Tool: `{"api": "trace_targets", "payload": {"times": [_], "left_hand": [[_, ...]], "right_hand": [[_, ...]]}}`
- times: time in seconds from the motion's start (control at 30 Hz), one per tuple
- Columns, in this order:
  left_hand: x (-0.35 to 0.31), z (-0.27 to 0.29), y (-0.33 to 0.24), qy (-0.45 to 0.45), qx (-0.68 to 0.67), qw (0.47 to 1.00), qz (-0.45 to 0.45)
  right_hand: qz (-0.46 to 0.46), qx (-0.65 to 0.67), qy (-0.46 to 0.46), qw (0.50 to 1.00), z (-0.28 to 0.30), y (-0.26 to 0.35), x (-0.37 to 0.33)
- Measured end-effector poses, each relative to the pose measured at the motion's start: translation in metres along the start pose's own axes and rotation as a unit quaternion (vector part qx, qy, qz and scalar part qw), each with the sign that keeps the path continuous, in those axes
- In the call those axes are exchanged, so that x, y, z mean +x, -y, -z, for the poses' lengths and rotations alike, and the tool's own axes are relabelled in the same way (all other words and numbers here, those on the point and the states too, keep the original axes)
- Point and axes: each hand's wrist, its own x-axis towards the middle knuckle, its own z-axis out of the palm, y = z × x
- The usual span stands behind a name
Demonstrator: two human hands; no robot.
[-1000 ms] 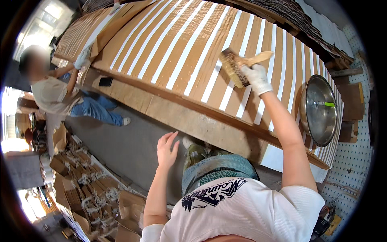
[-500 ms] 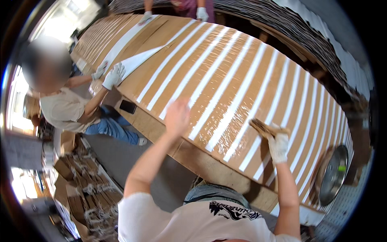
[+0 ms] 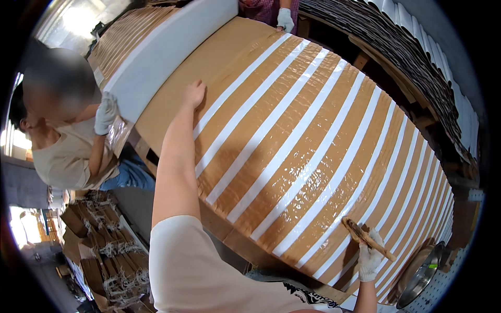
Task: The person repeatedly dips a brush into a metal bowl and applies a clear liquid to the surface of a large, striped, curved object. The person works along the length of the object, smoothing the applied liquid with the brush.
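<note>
My bare left hand [image 3: 194,94] is at the far left part of the staggered brown cardboard sheets [image 3: 229,57], its fingers curled in; whatever they may hold is hidden. In a white knit glove, my right hand [image 3: 369,255] grips a worn wooden brush [image 3: 360,233] over the near right part of the sheets. White strips [image 3: 313,164] alternate with brown bands across the layers. The surface between my hands shines as if wet.
At left, a co-worker's gloved hand [image 3: 106,113] holds a large white-faced sheet [image 3: 167,49] raised. Another person's gloved hand [image 3: 285,21] touches the far edge. A metal bowl [image 3: 420,276] sits at right. Dark stacked sheets [image 3: 386,44] line the back; cardboard bundles [image 3: 102,245] lie lower left.
My left hand has moved forward and left over the sheets. My right hand has come nearer with the brush. The white-faced sheet at left now stands raised, and my view has shifted.
</note>
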Motion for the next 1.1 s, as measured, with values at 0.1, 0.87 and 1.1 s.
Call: {"api": "trace_targets", "payload": {"times": [0.1,0.87,1.1], "left_hand": [[0.046,-0.016,-0.011,0.115,0.163,0.98,-0.028],[-0.568,0.006,-0.16,0.269,-0.086,0.796,-0.535],[-0.59,-0.002,-0.158,0.22,0.092,0.811,-0.534]], "right_hand": [[0.015,-0.021,-0.022,0.999,-0.002,0.021,0.003],[0.089,-0.135,-0.075,0.984,0.006,0.072,0.022],[0.146,-0.235,-0.133,0.952,0.013,0.046,0.099]]}}
